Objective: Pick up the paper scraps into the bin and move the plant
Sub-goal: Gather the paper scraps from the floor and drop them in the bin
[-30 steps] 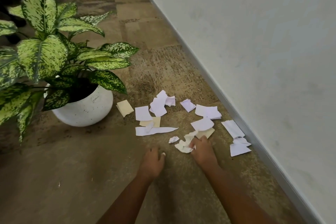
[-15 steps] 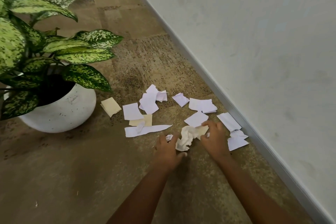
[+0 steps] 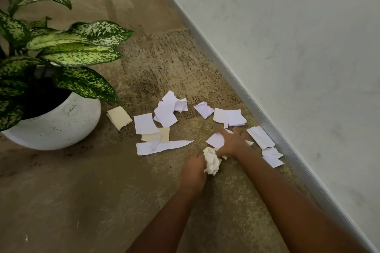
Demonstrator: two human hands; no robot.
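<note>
As my left hand point(image 3: 192, 170) curls round a crumpled paper wad point(image 3: 211, 161) low over the carpet floor point(image 3: 82, 191), my right hand point(image 3: 232, 139) reaches just past it, fingers spread flat over a white scrap point(image 3: 216, 139). More paper scraps point(image 3: 165, 112) lie scattered ahead (mostly white, a couple cream), from a cream piece point(image 3: 119, 117) just beside the pot point(image 3: 57, 127) across to the wall point(image 3: 287, 47). A long torn strip point(image 3: 164, 147) sits left of my hands. The plant point(image 3: 72, 51) stands in that white pot, off to my left.
</note>
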